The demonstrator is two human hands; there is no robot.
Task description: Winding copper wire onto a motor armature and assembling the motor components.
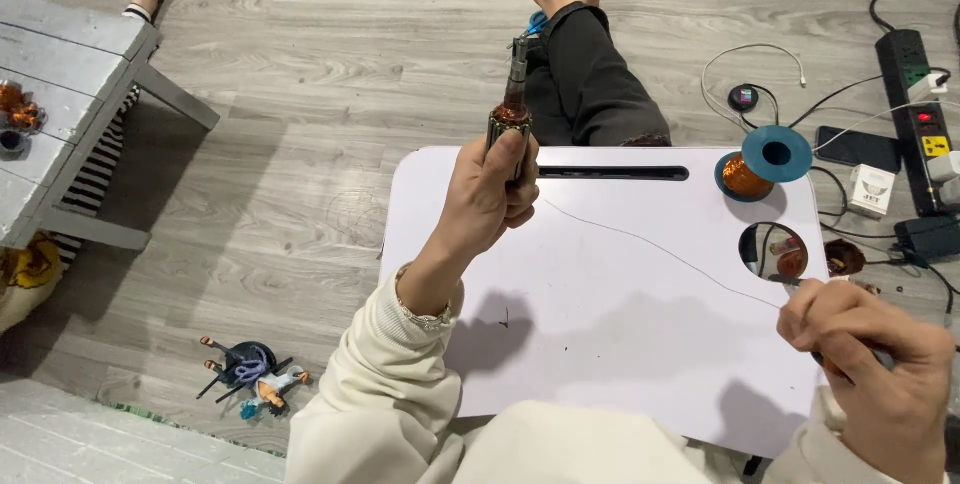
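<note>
Lower right, the right hand pinches thin copper wire taut; the left hand, centre frame, fist-grips an upright copper-wound metal rotor (over the white lap table), keeping the strand straight.

The light is bright, even and cool, falling from above. Soft shadows of the arms lie on the white lap desk, and a darker one spreads under the grey bench. Focus is sharp; straight edges bow slightly near the corners.
</note>
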